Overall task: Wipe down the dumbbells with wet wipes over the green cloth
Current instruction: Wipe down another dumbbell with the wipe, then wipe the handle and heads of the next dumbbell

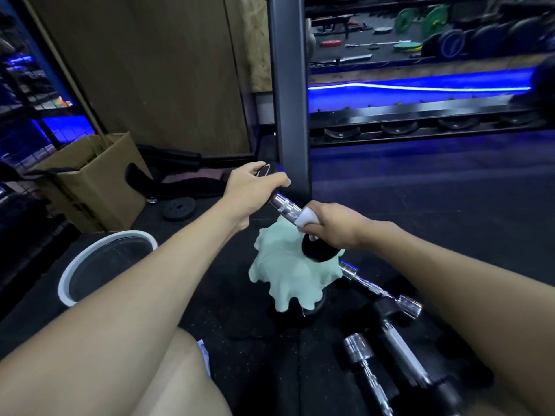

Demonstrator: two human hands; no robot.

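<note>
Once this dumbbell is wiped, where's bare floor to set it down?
Bare mat lies between the white bucket and the green cloth, and beyond the right hand toward the rack. Crowded: chrome bars right of the cloth; left hand grips the dumbbell.

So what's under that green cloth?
The green cloth drapes over something dark and round on the floor; only its lower edge peeks out, so I cannot tell what it is. On top rests the held dumbbell.

Two hands (pixel 252 187), one green cloth (pixel 279 274), one wet wipe (pixel 307 219), four dumbbells (pixel 286 205) (one held), one bucket (pixel 90 259).
</note>
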